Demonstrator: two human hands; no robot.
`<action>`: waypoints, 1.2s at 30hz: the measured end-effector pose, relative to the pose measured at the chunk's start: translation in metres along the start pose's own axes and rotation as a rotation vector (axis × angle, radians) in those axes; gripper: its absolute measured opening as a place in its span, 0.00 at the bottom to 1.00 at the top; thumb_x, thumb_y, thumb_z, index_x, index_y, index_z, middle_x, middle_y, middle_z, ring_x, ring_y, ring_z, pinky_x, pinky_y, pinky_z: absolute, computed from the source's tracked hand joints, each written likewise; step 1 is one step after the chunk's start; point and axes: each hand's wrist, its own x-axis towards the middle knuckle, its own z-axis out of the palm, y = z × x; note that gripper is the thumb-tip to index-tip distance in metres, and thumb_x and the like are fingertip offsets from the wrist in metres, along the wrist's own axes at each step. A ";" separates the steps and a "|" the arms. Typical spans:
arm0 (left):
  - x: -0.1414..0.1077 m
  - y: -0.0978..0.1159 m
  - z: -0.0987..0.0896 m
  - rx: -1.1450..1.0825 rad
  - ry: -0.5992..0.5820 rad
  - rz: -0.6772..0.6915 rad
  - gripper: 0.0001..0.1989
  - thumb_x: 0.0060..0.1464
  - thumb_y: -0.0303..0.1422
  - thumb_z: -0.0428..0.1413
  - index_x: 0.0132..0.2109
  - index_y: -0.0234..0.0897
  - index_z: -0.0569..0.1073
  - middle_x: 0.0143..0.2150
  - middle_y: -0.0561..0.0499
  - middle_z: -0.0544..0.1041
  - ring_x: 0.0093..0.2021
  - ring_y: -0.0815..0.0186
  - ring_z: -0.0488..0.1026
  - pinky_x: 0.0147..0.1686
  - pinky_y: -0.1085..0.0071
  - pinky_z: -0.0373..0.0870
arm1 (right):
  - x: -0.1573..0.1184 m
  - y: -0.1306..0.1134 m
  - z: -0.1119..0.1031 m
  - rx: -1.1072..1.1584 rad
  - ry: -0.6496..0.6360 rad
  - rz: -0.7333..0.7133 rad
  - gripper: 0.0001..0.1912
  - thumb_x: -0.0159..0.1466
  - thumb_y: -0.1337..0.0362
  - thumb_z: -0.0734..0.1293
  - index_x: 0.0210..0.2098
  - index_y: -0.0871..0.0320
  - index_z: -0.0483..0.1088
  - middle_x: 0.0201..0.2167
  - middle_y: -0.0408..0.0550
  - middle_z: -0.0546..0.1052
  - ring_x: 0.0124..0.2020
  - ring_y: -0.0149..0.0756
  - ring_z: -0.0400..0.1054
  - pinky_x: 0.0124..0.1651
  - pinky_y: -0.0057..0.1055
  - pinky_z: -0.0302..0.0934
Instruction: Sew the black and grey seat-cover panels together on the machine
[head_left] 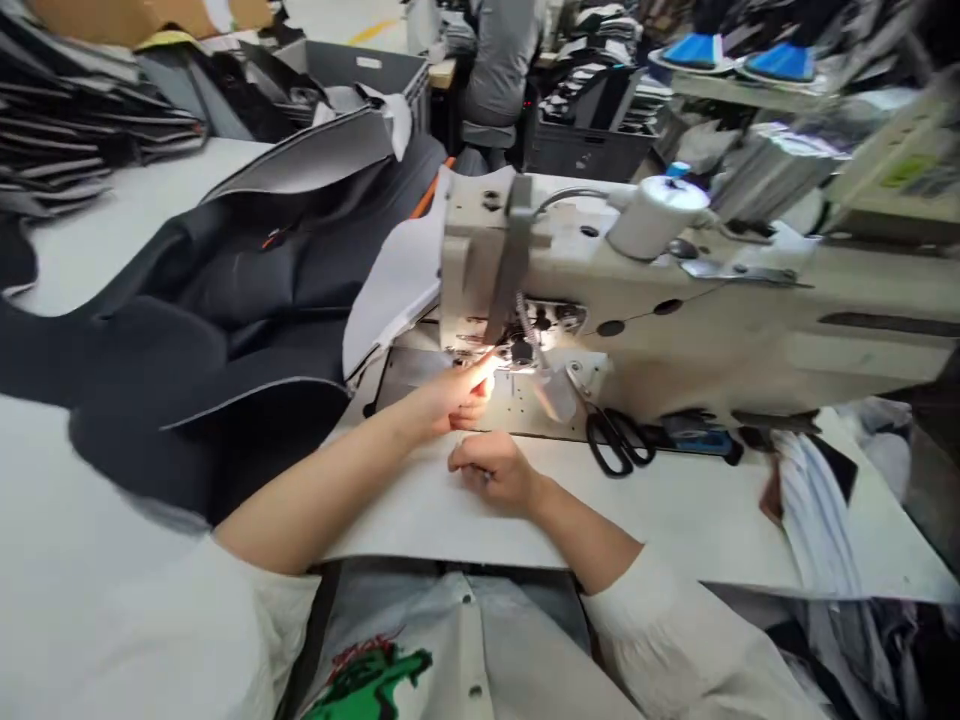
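My left hand [450,398] reaches in under the head of a beige industrial sewing machine [637,320], its fingertips close to the presser foot and lit by the machine's lamp. I cannot tell whether those fingers pinch anything. My right hand [491,472] rests curled on the white tabletop [600,510], just in front of the metal needle plate [517,405], holding nothing. A large dark garment panel with pale grey edges [225,330] spreads across the table to the left, and a pale grey piece [394,290] rises beside the machine.
Black-handled scissors [613,438] lie to the right of my hands, beside a blue-and-black tool [697,435]. A white thread cone [658,216] sits on the machine. A seated co-worker [501,70], grey crates [352,68] and stacked dark pieces [64,130] lie beyond.
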 end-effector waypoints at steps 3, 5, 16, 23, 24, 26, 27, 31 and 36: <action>-0.005 -0.005 -0.005 0.014 -0.010 0.046 0.28 0.48 0.57 0.52 0.21 0.37 0.55 0.12 0.63 0.47 0.13 0.79 0.41 0.13 0.79 0.37 | 0.000 -0.002 -0.004 -0.012 -0.069 -0.003 0.07 0.56 0.72 0.57 0.29 0.57 0.64 0.21 0.43 0.69 0.22 0.27 0.61 0.28 0.24 0.56; -0.012 -0.007 -0.012 0.035 0.050 0.127 0.26 0.47 0.54 0.55 0.23 0.36 0.57 0.13 0.63 0.50 0.13 0.80 0.43 0.14 0.79 0.39 | -0.001 -0.003 -0.007 -0.052 -0.089 0.011 0.08 0.55 0.73 0.56 0.29 0.57 0.64 0.21 0.42 0.69 0.22 0.27 0.60 0.28 0.24 0.55; -0.013 -0.014 -0.036 0.097 0.422 0.376 0.19 0.44 0.46 0.60 0.29 0.36 0.62 0.16 0.62 0.57 0.15 0.80 0.46 0.15 0.79 0.39 | 0.001 -0.011 -0.008 -0.209 0.063 0.240 0.15 0.52 0.75 0.55 0.36 0.57 0.66 0.23 0.41 0.70 0.23 0.28 0.62 0.28 0.23 0.55; 0.007 -0.008 -0.031 0.138 0.448 0.320 0.18 0.43 0.41 0.61 0.26 0.37 0.60 0.16 0.63 0.52 0.15 0.80 0.46 0.14 0.79 0.40 | 0.007 -0.003 -0.002 -0.274 0.067 0.250 0.11 0.53 0.75 0.57 0.31 0.56 0.67 0.24 0.42 0.73 0.24 0.28 0.64 0.29 0.23 0.54; 0.010 -0.008 -0.028 0.152 0.426 0.304 0.17 0.43 0.41 0.60 0.26 0.37 0.60 0.16 0.63 0.52 0.15 0.79 0.47 0.14 0.79 0.40 | 0.007 -0.001 -0.002 -0.284 0.057 0.246 0.11 0.52 0.75 0.57 0.30 0.56 0.66 0.23 0.42 0.72 0.24 0.28 0.63 0.28 0.23 0.53; 0.011 -0.011 -0.025 0.165 0.390 0.290 0.15 0.46 0.41 0.58 0.26 0.37 0.60 0.17 0.62 0.54 0.15 0.78 0.48 0.14 0.79 0.42 | 0.006 -0.001 -0.002 -0.297 0.036 0.227 0.11 0.51 0.76 0.57 0.30 0.56 0.66 0.23 0.41 0.71 0.23 0.28 0.62 0.27 0.23 0.52; 0.008 -0.014 -0.024 0.187 0.388 0.296 0.15 0.48 0.41 0.56 0.27 0.37 0.61 0.18 0.60 0.56 0.15 0.78 0.50 0.14 0.78 0.44 | 0.004 -0.002 -0.002 -0.304 0.019 0.207 0.12 0.51 0.76 0.57 0.30 0.57 0.65 0.23 0.41 0.71 0.24 0.28 0.62 0.27 0.23 0.52; -0.022 -0.037 -0.033 0.740 0.511 0.666 0.08 0.55 0.36 0.51 0.33 0.36 0.69 0.32 0.50 0.71 0.25 0.72 0.66 0.24 0.75 0.61 | -0.007 -0.008 -0.004 -0.382 -0.090 0.096 0.11 0.51 0.75 0.57 0.30 0.56 0.64 0.22 0.40 0.69 0.23 0.29 0.60 0.27 0.25 0.50; -0.050 -0.054 -0.043 1.473 0.188 1.143 0.17 0.55 0.26 0.48 0.52 0.41 0.67 0.53 0.43 0.70 0.48 0.63 0.69 0.45 0.66 0.66 | -0.013 -0.011 -0.003 -0.430 -0.077 0.057 0.10 0.52 0.75 0.56 0.28 0.56 0.65 0.21 0.41 0.68 0.22 0.30 0.58 0.27 0.26 0.48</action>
